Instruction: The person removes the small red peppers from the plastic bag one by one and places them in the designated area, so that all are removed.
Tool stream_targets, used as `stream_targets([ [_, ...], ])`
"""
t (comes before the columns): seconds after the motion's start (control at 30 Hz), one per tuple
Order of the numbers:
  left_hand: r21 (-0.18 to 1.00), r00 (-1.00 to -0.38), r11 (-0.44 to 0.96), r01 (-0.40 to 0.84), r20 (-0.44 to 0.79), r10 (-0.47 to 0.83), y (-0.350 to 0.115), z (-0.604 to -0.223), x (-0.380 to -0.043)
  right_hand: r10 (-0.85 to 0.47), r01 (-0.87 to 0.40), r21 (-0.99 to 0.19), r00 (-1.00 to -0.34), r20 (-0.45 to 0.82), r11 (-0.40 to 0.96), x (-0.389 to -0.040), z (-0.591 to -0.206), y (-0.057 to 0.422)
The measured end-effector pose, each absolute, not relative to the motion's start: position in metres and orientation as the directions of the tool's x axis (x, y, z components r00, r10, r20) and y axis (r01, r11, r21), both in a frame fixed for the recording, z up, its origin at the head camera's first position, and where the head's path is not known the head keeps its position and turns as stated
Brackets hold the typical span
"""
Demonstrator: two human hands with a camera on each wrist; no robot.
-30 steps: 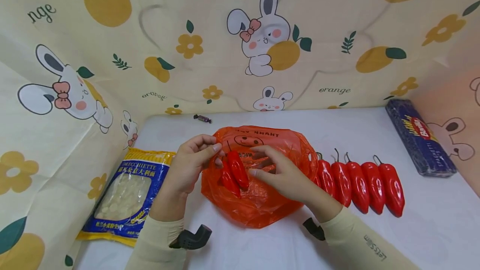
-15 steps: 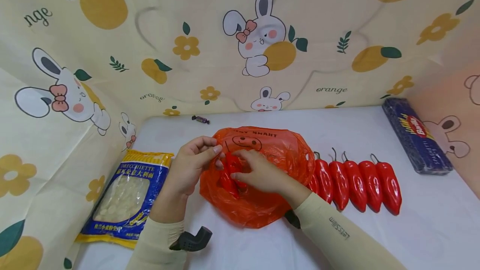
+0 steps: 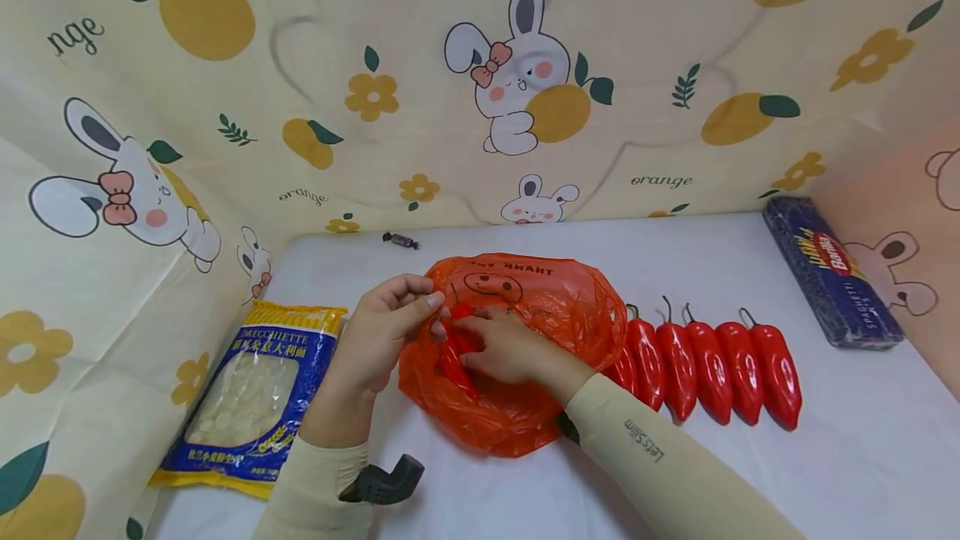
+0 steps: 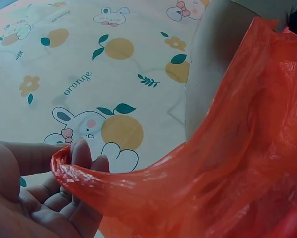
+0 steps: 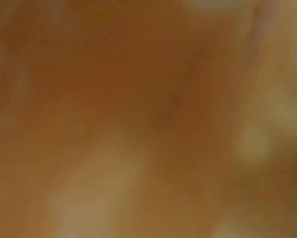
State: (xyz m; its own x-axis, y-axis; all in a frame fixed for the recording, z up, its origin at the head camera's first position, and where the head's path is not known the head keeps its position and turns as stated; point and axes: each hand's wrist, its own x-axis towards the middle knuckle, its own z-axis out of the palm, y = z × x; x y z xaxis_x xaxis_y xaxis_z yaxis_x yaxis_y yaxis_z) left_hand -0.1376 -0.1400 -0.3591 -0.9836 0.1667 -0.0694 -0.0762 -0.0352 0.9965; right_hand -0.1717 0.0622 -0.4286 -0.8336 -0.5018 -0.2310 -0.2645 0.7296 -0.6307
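Note:
In the head view, a crumpled red plastic bag (image 3: 517, 433) lies mid-table with its mouth spread. My left hand (image 3: 382, 327) pinches the bag's edge at its left side; in the left wrist view, thumb and fingers hold a twisted corner of the plastic. Two glossy red chili peppers (image 3: 456, 367) lie together in the bag's mouth, the right one mostly hidden. My right hand (image 3: 510, 348) reaches in from the right, its thumb and fingers curled round that right pepper. The right wrist view is an orange blur.
Several red chili peppers (image 3: 780, 373) lie in a row right of the bag. A blue and yellow orecchiette packet (image 3: 251, 398) lies at left, a blue spaghetti box (image 3: 832, 273) at right. One wrapped candy (image 3: 401, 241) sits near the back, before a printed cloth wall (image 3: 450, 123).
My right hand has moved left and into the bag's mouth, covering the right pepper there. My left hand keeps its pinch on the bag's edge.

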Motion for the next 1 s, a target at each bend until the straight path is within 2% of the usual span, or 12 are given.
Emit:
stream_targets([
  [0.33,0.997,-0.987,-0.039,-0.070,-0.064,0.150,-0.142,-0.359,-0.138,-0.415,-0.247,-0.584,-0.893,-0.172,0.773,-0.176,-0.430,0.065],
  [0.67,0.997,-0.986,-0.042,-0.070,-0.063,0.155,-0.143,-0.358,-0.138,-0.401,-0.171,-0.648,-0.888,-0.224,0.742,-0.179,-0.434,0.066],
  [1.0,0.997,-0.987,-0.037,-0.064,-0.057,0.151,-0.145,-0.358,-0.138,-0.466,-0.184,-0.742,-0.865,-0.189,0.644,-0.179,-0.430,0.076],
])
